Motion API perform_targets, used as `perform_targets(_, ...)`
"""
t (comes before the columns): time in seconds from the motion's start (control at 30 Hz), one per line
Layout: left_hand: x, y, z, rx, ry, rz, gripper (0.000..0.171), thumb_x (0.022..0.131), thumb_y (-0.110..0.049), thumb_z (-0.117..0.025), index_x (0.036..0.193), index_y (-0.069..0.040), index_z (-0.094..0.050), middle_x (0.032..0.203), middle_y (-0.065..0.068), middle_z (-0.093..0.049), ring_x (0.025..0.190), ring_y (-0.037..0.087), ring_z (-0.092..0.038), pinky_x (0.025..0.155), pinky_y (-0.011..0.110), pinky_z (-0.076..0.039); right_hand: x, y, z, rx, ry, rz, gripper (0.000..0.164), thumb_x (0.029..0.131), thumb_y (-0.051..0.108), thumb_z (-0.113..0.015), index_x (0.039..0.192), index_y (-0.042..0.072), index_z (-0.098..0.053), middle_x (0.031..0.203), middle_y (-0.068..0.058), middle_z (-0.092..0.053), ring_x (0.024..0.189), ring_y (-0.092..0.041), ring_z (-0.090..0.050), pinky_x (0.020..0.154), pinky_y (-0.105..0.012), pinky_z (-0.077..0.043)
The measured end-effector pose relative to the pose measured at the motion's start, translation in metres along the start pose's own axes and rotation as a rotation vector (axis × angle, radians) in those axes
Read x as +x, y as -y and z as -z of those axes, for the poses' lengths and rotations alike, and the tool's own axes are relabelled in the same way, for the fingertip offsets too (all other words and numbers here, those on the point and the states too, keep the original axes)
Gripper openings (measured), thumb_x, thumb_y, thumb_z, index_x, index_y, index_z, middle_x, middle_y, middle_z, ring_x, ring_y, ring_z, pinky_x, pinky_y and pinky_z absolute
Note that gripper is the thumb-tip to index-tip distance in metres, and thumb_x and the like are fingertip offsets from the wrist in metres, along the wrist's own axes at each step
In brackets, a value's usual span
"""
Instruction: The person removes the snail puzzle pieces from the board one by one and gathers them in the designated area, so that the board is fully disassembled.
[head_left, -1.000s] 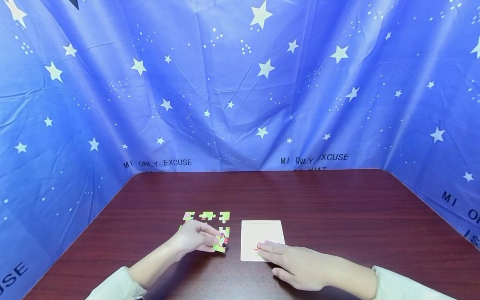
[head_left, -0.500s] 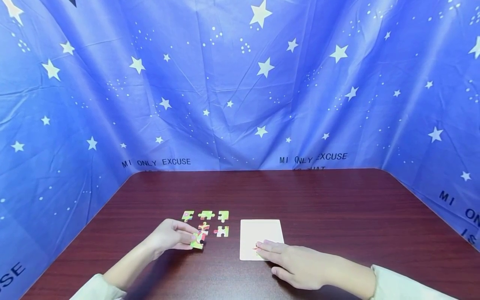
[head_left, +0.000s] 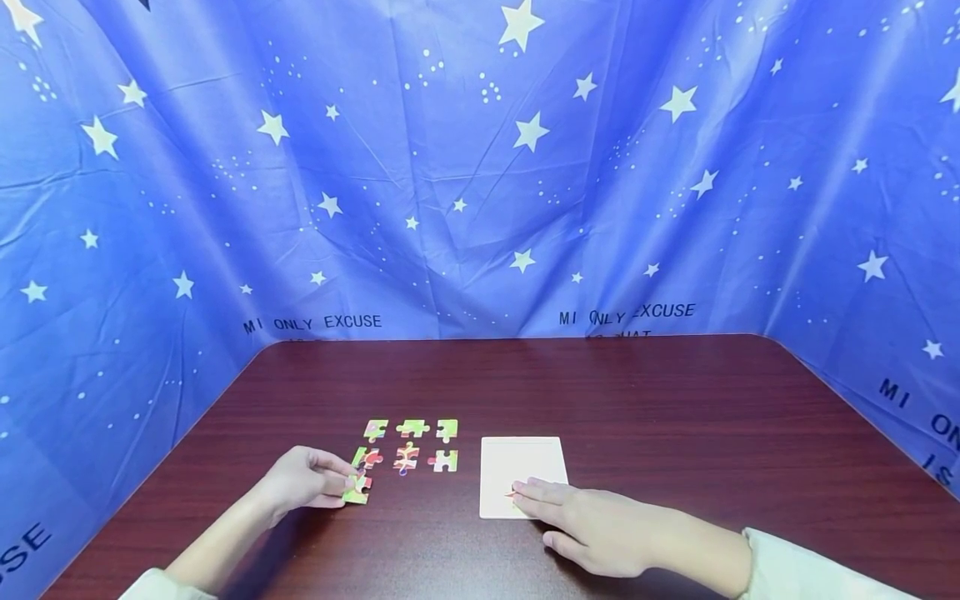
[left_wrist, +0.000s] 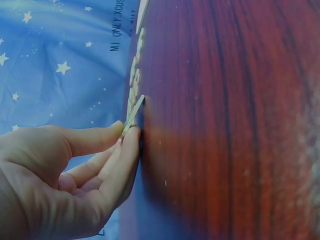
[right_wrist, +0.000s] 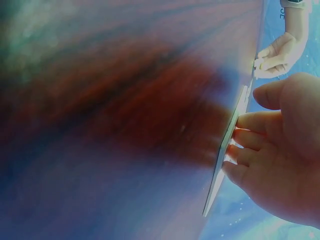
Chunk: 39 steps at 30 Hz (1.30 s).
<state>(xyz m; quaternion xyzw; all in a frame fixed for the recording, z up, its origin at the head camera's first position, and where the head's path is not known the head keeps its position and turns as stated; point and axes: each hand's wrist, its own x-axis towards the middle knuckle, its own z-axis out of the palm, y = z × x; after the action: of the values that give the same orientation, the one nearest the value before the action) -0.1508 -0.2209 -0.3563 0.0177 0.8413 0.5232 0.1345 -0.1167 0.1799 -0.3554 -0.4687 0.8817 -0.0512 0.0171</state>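
My left hand [head_left: 306, 481] pinches a green jigsaw piece [head_left: 357, 490] between thumb and fingers. In the left wrist view the held jigsaw piece [left_wrist: 134, 114] is tilted, its far edge close over the table. Just beyond it lies a red and green piece [head_left: 367, 457], one of several jigsaw pieces set out in two rows with small gaps. My right hand [head_left: 600, 533] rests its straight fingers on a pale square puzzle board [head_left: 521, 462]. A bit of red and green shows at those fingertips, mostly covered. The right wrist view catches the board [right_wrist: 222, 150] edge-on under the fingers.
A dark red wooden table [head_left: 637, 400] carries everything. Behind and on both sides hangs a blue curtain [head_left: 450, 167] with white stars, reaching the table's back edge. A red and white piece [head_left: 406, 457] sits mid-row, between the left hand and the board.
My left hand has carried the green jigsaw piece leftward, from beside the board to below the row's left end, uncovering the pieces behind it. The right hand stays on the board.
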Motion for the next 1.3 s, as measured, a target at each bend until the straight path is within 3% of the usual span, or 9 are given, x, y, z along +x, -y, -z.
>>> perform_targets(0.23, -0.001, -0.004, -0.007, 0.121, -0.151, -0.009, 0.022, 0.077, -0.005, -0.073, 0.094, 0.008, -0.068, 0.08, 0.004, -0.072, 0.072, 0.013, -0.068, 0.067, 0.032, -0.06, 0.0, 0.0, 0.0, 0.014, 0.008, -0.012, 0.047, 0.105, 0.033, -0.033, 0.148, 0.014, -0.038, 0.156, -0.001, -0.037, 0.142, -0.021, -0.038, 0.11, -0.037, -0.041)
perform_targets(0.4, -0.002, -0.007, -0.014, 0.314, -0.265, -0.038, 0.014, 0.071, -0.006, -0.076, 0.083, -0.002, -0.071, 0.067, 0.0, -0.069, 0.061, 0.011, -0.066, 0.058, 0.027, -0.054, 0.0, 0.0, 0.0, 0.014, 0.003, -0.009, 0.047, 0.104, 0.033, -0.034, 0.147, 0.014, -0.039, 0.155, -0.001, -0.037, 0.142, -0.022, -0.039, 0.11, -0.037, -0.041)
perform_targets(0.53, -0.004, -0.009, -0.017, 0.438, -0.316, -0.05, 0.013, 0.067, -0.007, -0.08, 0.077, -0.008, -0.072, 0.065, -0.002, -0.067, 0.061, 0.009, -0.058, 0.057, 0.026, -0.044, -0.001, 0.0, 0.001, 0.018, -0.001, -0.009, 0.047, 0.104, 0.033, -0.034, 0.147, 0.014, -0.039, 0.155, -0.001, -0.038, 0.142, -0.022, -0.039, 0.109, -0.038, -0.042)
perform_targets(0.83, -0.005, -0.007, -0.019, 0.484, -0.343, -0.101, 0.01, 0.067, -0.006, -0.078, 0.072, -0.01, -0.071, 0.062, -0.003, -0.066, 0.059, 0.008, -0.056, 0.058, 0.023, -0.042, -0.001, 0.0, 0.0, 0.01, -0.012, 0.011, 0.046, 0.104, 0.031, -0.034, 0.147, 0.013, -0.039, 0.154, -0.003, -0.04, 0.141, -0.023, -0.041, 0.108, -0.037, -0.043)
perform_targets(1.3, -0.007, -0.007, -0.017, 0.505, -0.347, -0.076, 0.014, 0.064, -0.005, -0.082, 0.072, -0.01, -0.071, 0.063, -0.004, -0.066, 0.062, 0.009, -0.056, 0.062, 0.026, -0.044, -0.001, -0.001, 0.0, 0.018, -0.01, 0.019, 0.047, 0.104, 0.031, -0.034, 0.146, 0.012, -0.04, 0.154, -0.004, -0.04, 0.14, -0.024, -0.041, 0.109, -0.037, -0.042)
